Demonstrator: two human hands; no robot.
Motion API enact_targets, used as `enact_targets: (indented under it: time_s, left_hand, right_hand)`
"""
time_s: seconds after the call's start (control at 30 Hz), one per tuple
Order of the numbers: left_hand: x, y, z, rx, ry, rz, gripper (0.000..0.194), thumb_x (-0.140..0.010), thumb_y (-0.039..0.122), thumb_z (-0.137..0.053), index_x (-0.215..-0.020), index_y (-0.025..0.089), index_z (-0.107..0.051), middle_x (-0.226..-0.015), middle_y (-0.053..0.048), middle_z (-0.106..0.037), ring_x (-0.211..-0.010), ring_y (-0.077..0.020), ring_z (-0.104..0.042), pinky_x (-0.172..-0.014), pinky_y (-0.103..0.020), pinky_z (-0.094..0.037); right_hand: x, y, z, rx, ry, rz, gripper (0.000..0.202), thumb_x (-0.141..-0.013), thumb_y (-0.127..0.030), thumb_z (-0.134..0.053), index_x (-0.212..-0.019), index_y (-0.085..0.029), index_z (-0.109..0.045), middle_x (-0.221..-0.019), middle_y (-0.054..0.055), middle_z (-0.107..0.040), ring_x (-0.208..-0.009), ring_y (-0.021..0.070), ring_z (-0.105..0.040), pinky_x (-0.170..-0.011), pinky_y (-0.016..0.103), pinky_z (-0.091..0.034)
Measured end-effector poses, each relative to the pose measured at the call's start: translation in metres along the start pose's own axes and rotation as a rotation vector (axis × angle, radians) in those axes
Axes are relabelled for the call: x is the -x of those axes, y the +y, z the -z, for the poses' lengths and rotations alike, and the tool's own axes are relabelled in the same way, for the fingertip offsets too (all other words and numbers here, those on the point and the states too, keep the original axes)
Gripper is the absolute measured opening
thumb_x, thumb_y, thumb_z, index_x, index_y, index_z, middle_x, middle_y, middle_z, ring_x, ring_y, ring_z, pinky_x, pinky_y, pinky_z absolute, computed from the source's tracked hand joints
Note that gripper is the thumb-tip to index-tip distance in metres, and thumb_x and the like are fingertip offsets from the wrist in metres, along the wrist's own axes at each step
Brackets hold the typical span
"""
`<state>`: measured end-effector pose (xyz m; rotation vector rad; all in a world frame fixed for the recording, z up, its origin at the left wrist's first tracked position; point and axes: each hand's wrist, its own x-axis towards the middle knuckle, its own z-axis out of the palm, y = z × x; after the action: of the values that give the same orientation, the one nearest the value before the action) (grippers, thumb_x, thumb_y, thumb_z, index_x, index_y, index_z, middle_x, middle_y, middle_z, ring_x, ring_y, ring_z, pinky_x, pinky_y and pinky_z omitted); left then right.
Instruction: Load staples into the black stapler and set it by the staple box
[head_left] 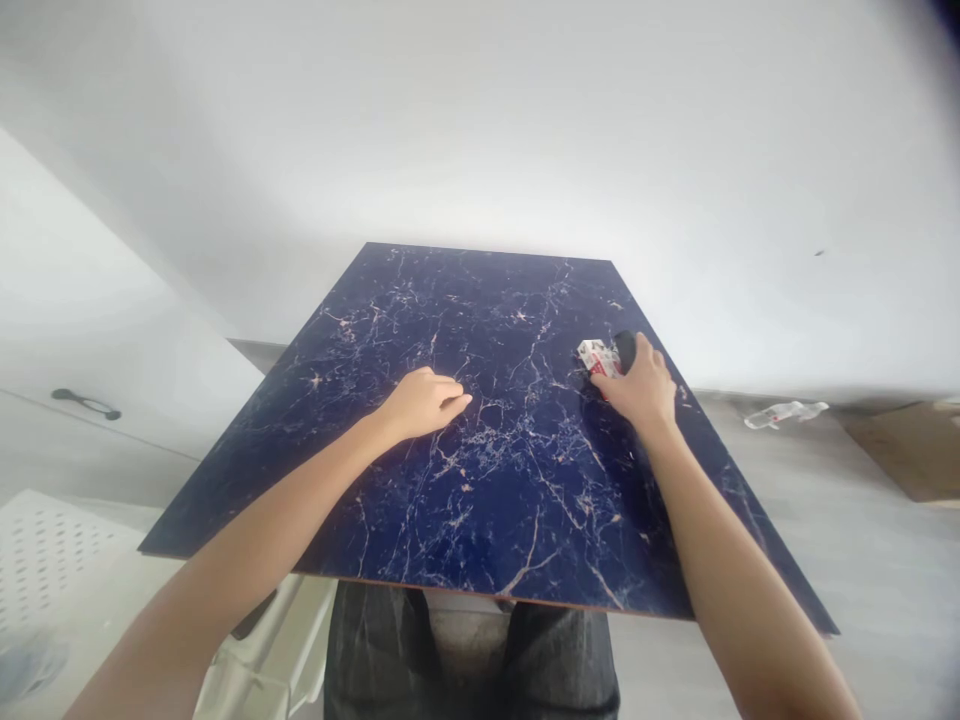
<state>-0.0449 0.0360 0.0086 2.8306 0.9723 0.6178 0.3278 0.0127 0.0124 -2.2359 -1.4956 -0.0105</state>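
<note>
My left hand point(426, 402) rests on the dark blue marble-patterned tabletop point(480, 530), left of the middle. Its fingers are curled together, and nothing shows in them. At the right side of the table my right hand point(643, 388) is closed around a small white box with red print point(600, 362) and a black rounded object point(625, 347) beside it. The thumb touches the box's near corner while the fingers lie along the black object. Part of both things is hidden by the hand, and the black object's kind cannot be made out.
A clear plastic bottle point(784, 414) lies on the floor to the right, beside a brown cardboard piece point(911, 450). On the left are a white drawer front with a black handle point(86, 404) and a white perforated surface point(52, 550). A white wall point(480, 120) stands behind the table.
</note>
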Motion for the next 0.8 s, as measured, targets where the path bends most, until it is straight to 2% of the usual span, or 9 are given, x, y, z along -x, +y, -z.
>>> enact_targets:
  time_s: [0.1, 0.2, 0.3, 0.4, 0.53, 0.63, 0.7, 0.8]
  left_hand:
    - [0.000, -0.008, 0.007, -0.057, 0.020, 0.030, 0.048, -0.106, 0.037, -0.043, -0.063, 0.019, -0.055, -0.062, 0.001, -0.058, -0.059, -0.0147, -0.053, -0.077, -0.035, -0.042]
    - [0.003, -0.019, 0.021, -0.105, 0.035, 0.112, 0.044, -0.105, 0.037, -0.046, -0.067, 0.019, -0.061, -0.066, 0.000, -0.063, -0.063, -0.0158, -0.057, -0.082, -0.037, -0.044]
    - [0.008, -0.034, 0.038, -0.088, 0.075, 0.228, 0.031, -0.103, 0.034, -0.050, -0.085, 0.021, -0.071, -0.079, -0.003, -0.072, -0.074, -0.0194, -0.064, -0.086, -0.038, -0.045]
    - [0.015, -0.051, 0.053, -0.103, 0.114, 0.343, 0.025, -0.101, 0.031, -0.052, -0.103, 0.021, -0.074, -0.093, -0.006, -0.075, -0.086, -0.0231, -0.067, -0.087, -0.038, -0.048]
    - [0.026, -0.074, 0.064, -0.176, 0.173, 0.475, 0.029, -0.099, 0.025, -0.050, -0.114, 0.018, -0.073, -0.109, -0.010, -0.075, -0.100, -0.0268, -0.068, -0.091, -0.039, -0.050]
    - [0.034, -0.090, 0.069, -0.174, 0.190, 0.566, 0.033, -0.098, 0.019, -0.046, -0.115, 0.018, -0.074, -0.115, -0.011, -0.075, -0.107, -0.0274, -0.068, -0.095, -0.039, -0.051]
    - [0.040, -0.099, 0.074, -0.145, 0.192, 0.624, 0.036, -0.096, 0.016, -0.044, -0.113, 0.019, -0.075, -0.117, -0.010, -0.075, -0.110, -0.0266, -0.068, -0.098, -0.038, -0.051]
    - [0.048, -0.111, 0.084, -0.057, 0.220, 0.698, 0.039, -0.095, 0.017, -0.041, -0.111, 0.021, -0.077, -0.119, -0.008, -0.076, -0.114, -0.0247, -0.068, -0.102, -0.035, -0.050]
  right_hand:
    - [0.007, -0.034, -0.011, -0.046, -0.020, 0.075, 0.098, -0.076, -0.046, -0.069, -0.160, -0.015, -0.030, -0.147, 0.023, -0.051, -0.124, 0.0413, -0.059, -0.103, 0.055, -0.047]
    - [0.015, -0.080, -0.026, -0.140, -0.057, 0.170, 0.095, -0.076, -0.043, -0.069, -0.159, -0.016, -0.032, -0.146, 0.022, -0.053, -0.122, 0.0407, -0.061, -0.101, 0.054, -0.050]
    - [0.024, -0.131, -0.042, -0.236, -0.098, 0.251, 0.092, -0.076, -0.041, -0.069, -0.158, -0.017, -0.034, -0.146, 0.021, -0.053, -0.124, 0.0405, -0.061, -0.103, 0.054, -0.051]
    - [0.033, -0.184, -0.057, -0.302, -0.163, 0.311, 0.092, -0.076, -0.040, -0.069, -0.157, -0.017, -0.033, -0.147, 0.020, -0.052, -0.127, 0.0415, -0.060, -0.105, 0.056, -0.050]
    - [0.048, -0.251, -0.079, -0.359, -0.238, 0.336, 0.092, -0.077, -0.040, -0.070, -0.157, -0.016, -0.031, -0.147, 0.023, -0.051, -0.127, 0.0435, -0.059, -0.106, 0.059, -0.049]
    - [0.063, -0.297, -0.092, -0.393, -0.297, 0.309, 0.095, -0.082, -0.051, -0.067, -0.158, -0.011, -0.026, -0.145, 0.028, -0.050, -0.129, 0.0466, -0.056, -0.106, 0.063, -0.047]
    - [0.072, -0.322, -0.097, -0.441, -0.344, 0.311, 0.090, -0.089, -0.057, -0.058, -0.157, -0.008, -0.027, -0.144, 0.029, -0.050, -0.133, 0.0472, -0.052, -0.109, 0.064, -0.044]
    - [0.078, -0.344, -0.100, -0.540, -0.432, 0.329, 0.069, -0.097, -0.049, -0.046, -0.154, -0.009, -0.035, -0.143, 0.026, -0.054, -0.135, 0.0421, -0.054, -0.113, 0.061, -0.042]
